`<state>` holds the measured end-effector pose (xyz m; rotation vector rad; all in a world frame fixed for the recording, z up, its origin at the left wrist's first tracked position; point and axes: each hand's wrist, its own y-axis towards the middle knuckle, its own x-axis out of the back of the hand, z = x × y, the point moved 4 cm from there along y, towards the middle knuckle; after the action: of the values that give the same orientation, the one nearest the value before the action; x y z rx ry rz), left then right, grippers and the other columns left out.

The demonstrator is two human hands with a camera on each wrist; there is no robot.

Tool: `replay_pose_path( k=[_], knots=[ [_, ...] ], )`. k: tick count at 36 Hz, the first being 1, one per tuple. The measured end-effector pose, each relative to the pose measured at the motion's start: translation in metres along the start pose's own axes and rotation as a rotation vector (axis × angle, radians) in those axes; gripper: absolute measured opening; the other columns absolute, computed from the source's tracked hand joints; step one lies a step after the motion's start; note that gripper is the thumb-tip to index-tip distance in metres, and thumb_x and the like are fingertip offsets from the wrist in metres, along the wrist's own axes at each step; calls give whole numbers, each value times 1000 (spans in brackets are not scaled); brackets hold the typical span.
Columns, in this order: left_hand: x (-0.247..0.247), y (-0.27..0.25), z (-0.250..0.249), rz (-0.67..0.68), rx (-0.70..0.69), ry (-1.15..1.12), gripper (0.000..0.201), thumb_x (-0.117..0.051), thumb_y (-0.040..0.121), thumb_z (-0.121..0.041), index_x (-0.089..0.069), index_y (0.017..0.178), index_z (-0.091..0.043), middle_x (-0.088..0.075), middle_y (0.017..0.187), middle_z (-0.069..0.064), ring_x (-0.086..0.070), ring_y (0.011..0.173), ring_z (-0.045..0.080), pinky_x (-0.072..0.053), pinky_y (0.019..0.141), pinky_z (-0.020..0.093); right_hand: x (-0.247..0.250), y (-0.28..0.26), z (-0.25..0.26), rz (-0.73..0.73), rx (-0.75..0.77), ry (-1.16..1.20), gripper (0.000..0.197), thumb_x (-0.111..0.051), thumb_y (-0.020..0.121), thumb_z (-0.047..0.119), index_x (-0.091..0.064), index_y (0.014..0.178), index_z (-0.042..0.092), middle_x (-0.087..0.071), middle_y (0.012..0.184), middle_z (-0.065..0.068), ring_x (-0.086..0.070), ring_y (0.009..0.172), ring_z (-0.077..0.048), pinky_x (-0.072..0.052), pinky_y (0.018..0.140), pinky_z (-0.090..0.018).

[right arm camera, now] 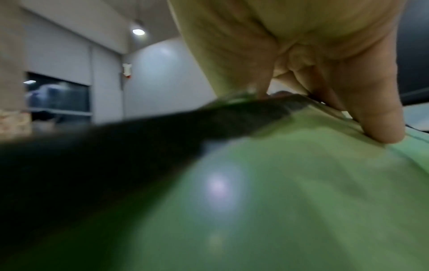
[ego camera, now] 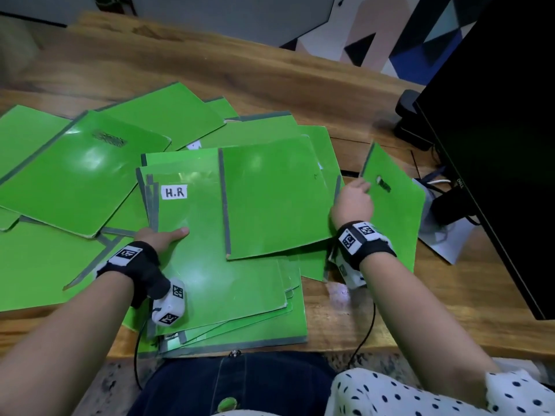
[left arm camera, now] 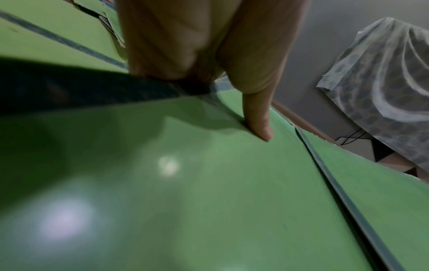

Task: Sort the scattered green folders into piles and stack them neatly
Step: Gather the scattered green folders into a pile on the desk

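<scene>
**Loose grips over a slippery heap**

While we look down from the head camera, our left hand clamps the left edge of the "H.R" folder, thumb flat on its cover, fingers hidden under the edge. That folder tops a ragged pile at the near edge of the wooden desk; more green folders sprawl to the left. Our right hand lifts a tilted folder beside the monitor. We judge the overhanging pile could slide off toward our lap if we nudge it.

From the left wrist, the thumb presses glossy cover; the surface looks slick, so folders may skid apart.

From the right wrist, the thumb pinches the raised folder near its dark spine. Held by one edge, it may flop open or catch the monitor.
</scene>
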<state>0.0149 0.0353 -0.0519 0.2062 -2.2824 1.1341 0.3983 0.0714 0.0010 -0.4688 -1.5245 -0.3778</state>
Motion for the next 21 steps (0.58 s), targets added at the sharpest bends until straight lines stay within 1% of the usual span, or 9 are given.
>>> replay_pose_path(
  k=[3, 5, 7, 10, 12, 13, 16, 18, 21],
  knots=[
    [-1, -1, 0, -9, -13, 8, 89, -74, 74, -43, -36, 136, 9, -46, 135, 27, -48, 119, 42, -43, 98, 49, -7, -13, 21, -2, 166, -60, 71, -55, 86, -6, -16, 145, -9, -26, 149, -31, -53, 118, -41, -56, 84, -42],
    [-1, -2, 0, -9, -14, 2, 89, -74, 75, -43, -35, 136, 9, -45, 136, 27, -47, 121, 42, -42, 98, 49, -14, -25, 33, 20, 286, -45, 67, -52, 86, -7, -20, 144, -7, -30, 146, -28, -55, 114, -38, -57, 83, -41],
    [-1, -3, -1, -8, -15, -3, 89, -74, 75, -43, -34, 136, 8, -44, 137, 27, -46, 122, 42, -41, 99, 50, -23, -37, 43, 80, 395, -3, 60, -50, 86, -6, -27, 141, -3, -38, 141, -22, -57, 107, -33, -56, 82, -38],
    [-1, -4, -1, -7, -14, 2, 89, -73, 75, -43, -34, 137, 8, -43, 138, 27, -46, 122, 42, -41, 98, 50, -43, -49, 53, 219, 489, 44, 56, -53, 87, 3, -33, 139, 4, -46, 135, -15, -54, 111, -28, -53, 90, -36],
    [-1, -5, -1, -8, -12, -4, 90, -73, 75, -43, -33, 138, 7, -43, 138, 27, -45, 123, 42, -41, 99, 50, -50, -52, 57, 265, 497, 54, 53, -54, 89, 12, -37, 138, 4, -47, 133, -14, -50, 116, -28, -49, 94, -37],
    [-1, -5, -1, -9, -11, -9, 90, -73, 75, -42, -33, 138, 7, -42, 139, 27, -45, 124, 42, -40, 99, 50, -49, -52, 61, 260, 494, 62, 51, -55, 90, 15, -38, 137, 4, -47, 132, -14, -48, 118, -28, -48, 96, -37],
    [-2, -5, -1, -8, -8, -14, 90, -73, 76, -42, -31, 139, 7, -41, 140, 26, -43, 125, 42, -39, 100, 50, -45, -54, 77, 231, 468, 141, 47, -53, 90, 18, -41, 134, 6, -47, 132, -14, -46, 119, -26, -48, 97, -37],
    [-2, -4, -1, -5, -6, -13, 91, -73, 75, -42, -30, 140, 6, -39, 142, 26, -42, 127, 42, -38, 101, 51, -44, -56, 85, 245, 386, 193, 47, -51, 90, 23, -41, 134, 7, -46, 133, -13, -44, 120, -27, -47, 96, -42],
    [-2, -3, 0, -4, 0, -24, 93, -74, 75, -42, -28, 141, 5, -38, 143, 25, -41, 128, 42, -38, 101, 51, -48, -53, 83, 295, 213, 184, 61, -56, 87, 40, -36, 137, 12, -39, 138, -13, -36, 127, -31, -39, 97, -50]
  ],
)
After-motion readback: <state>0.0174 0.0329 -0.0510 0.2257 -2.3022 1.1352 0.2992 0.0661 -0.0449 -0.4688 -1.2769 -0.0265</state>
